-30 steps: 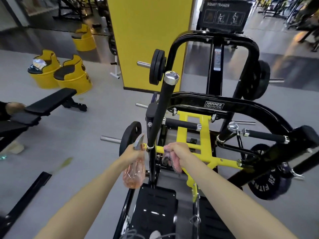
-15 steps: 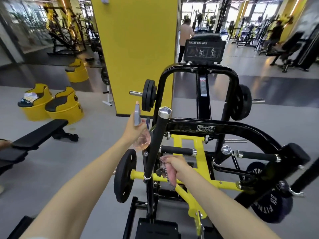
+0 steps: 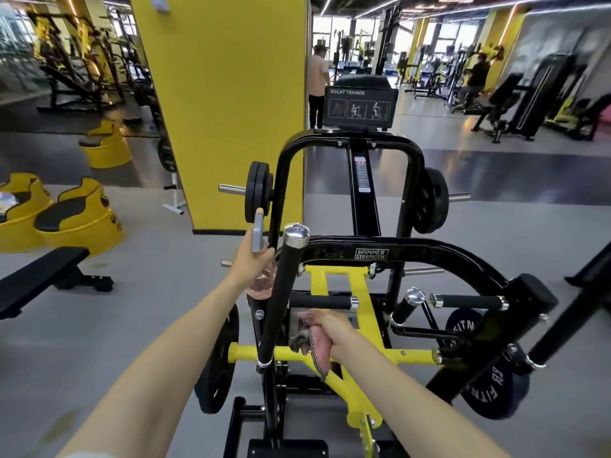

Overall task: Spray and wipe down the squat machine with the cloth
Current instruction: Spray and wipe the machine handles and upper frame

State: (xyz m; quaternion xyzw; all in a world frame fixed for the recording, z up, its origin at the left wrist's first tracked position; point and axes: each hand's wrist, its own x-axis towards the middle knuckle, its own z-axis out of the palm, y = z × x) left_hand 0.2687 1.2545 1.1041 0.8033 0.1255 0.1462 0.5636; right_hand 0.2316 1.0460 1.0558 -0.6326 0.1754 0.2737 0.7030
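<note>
Here, left hand (image 3: 249, 259) grips spray bottle (image 3: 263, 279); right hand (image 3: 334, 332) grips cloth (image 3: 312, 342).

On the squat machine (image 3: 350, 137), "SQUAT TRAINER" heads the black placard (image 3: 360, 107); "HAMMER STRENGTH" labels the curved crossbar (image 3: 429, 248); a weight plate (image 3: 489, 396) reads "FITN".

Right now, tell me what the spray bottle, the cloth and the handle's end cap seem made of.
Spray bottle: clear pinkish plastic, probably; see-through body. Cloth: soft pink fabric with striped edge, hanging limp. End cap: polished metal, likely chrome; bright mirror-like glints.
</note>
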